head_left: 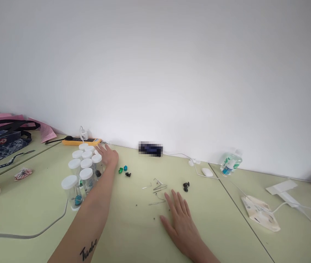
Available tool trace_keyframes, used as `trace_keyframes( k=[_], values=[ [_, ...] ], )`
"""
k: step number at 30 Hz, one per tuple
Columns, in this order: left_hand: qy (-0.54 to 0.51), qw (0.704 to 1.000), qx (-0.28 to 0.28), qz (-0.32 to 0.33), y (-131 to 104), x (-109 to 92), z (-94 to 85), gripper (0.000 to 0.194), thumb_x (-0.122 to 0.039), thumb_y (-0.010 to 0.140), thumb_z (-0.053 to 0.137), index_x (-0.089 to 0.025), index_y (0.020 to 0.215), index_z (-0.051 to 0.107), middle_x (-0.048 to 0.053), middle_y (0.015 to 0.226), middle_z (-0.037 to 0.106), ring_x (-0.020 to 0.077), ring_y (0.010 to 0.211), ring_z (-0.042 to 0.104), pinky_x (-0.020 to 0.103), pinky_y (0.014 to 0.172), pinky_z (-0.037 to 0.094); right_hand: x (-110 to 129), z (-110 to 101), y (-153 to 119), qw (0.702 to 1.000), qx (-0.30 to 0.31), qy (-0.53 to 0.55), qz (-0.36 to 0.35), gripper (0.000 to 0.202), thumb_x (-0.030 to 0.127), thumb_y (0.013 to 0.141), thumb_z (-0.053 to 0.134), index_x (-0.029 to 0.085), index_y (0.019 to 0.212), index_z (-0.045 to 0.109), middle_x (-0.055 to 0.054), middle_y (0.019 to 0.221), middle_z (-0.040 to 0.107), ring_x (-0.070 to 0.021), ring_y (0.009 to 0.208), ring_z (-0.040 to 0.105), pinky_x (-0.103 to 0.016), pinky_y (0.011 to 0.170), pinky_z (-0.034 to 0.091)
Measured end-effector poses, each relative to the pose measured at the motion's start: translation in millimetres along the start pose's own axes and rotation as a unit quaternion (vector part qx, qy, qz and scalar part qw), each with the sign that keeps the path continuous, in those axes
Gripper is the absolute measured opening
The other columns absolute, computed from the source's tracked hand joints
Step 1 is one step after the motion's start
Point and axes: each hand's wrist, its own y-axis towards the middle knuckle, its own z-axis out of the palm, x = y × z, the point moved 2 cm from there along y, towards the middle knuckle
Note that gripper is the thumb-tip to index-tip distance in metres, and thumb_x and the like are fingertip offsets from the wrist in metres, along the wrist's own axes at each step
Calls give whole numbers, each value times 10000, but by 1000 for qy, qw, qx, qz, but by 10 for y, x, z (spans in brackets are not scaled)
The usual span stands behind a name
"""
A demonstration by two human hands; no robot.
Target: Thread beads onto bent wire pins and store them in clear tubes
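My left hand [108, 155] reaches to the back of a group of clear jars with white lids [74, 164], its fingers spread at a rear jar; whether it touches the jar is unclear. Small blue and green parts [123, 169] and a black part [128, 174] lie right of it. My right hand [181, 221] rests palm down on the green table [133, 233], fingers apart, holding nothing. Just beyond its fingertips are several bent metal hex keys [159, 188]. Black parts [186, 186] sit beyond it, slightly right.
A yellow power strip [93, 141] and a blurred dark device [150, 149] lie along the wall. At the right are a white mouse [207, 172], a clear bottle [231, 163] and an opened packet [261, 213]. A grey cable [29, 236] crosses the left front.
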Motion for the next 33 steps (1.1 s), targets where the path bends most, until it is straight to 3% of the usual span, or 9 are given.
trace_keyframes(
  k=[3, 7, 11, 15, 19, 24, 33],
  values=[
    [22, 1000, 0, -17, 120, 25, 36, 631, -187, 742, 471, -36, 1335, 315, 244, 1481, 51, 400, 1357, -45, 595, 1037, 110, -2, -13, 4, 1000, -2, 8, 2, 638, 524, 902, 315, 310, 1444, 55, -5, 1515, 43, -271, 1377, 21, -502, 1093, 196],
    [81, 993, 29, -84, 308, 76, 137, 761, -272, 681, 533, -65, 1364, 271, 261, 1463, 107, 476, 1314, 109, 632, 974, 196, 7, -41, 13, 1000, 12, 20, 0, 622, 519, 909, 296, 321, 1442, 45, -5, 1516, 29, -274, 1376, 17, -519, 1087, 199],
    [112, 987, 67, -98, 489, 87, 204, 762, -334, 614, 589, -52, 1294, 393, 284, 1426, 184, 542, 1251, 185, 678, 918, 194, 9, -55, 19, 999, 22, 25, 1, 612, 521, 911, 282, 326, 1441, 47, -2, 1516, 25, -270, 1377, 18, -522, 1090, 191],
    [132, 984, 96, -76, 539, 52, 206, 713, -427, 607, 592, -79, 1221, 489, 285, 1386, 244, 550, 1207, 242, 696, 888, 191, 0, -47, 21, 999, 25, 25, 1, 612, 527, 908, 284, 330, 1441, 55, -4, 1516, 41, -272, 1377, 32, -525, 1089, 190],
    [138, 981, 135, -24, 393, -64, 234, 679, -522, 674, 512, -138, 1234, 493, 262, 1369, 269, 506, 1190, 286, 700, 868, 205, 0, -43, 15, 999, 27, 24, 3, 607, 531, 909, 276, 328, 1441, 64, -10, 1517, 55, -265, 1379, 27, -520, 1091, 181],
    [132, 975, 176, 23, 60, -268, 308, 708, -586, 699, 468, -208, 1297, 443, 247, 1283, 408, 465, 1195, 308, 698, 875, 197, 13, -48, 15, 999, 26, 28, 8, 606, 541, 907, 273, 324, 1440, 83, -17, 1517, 69, -259, 1381, 20, -503, 1097, 161],
    [124, 973, 178, 80, -566, -515, 190, 652, -522, 743, 472, -217, 1317, 418, 241, 1377, 329, 455, 1249, 258, 678, 932, 136, 25, -43, 19, 998, 31, 42, 19, 612, 574, 894, 258, 316, 1436, 139, -27, 1514, 110, -260, 1383, 22, -483, 1100, 131]
  ],
)
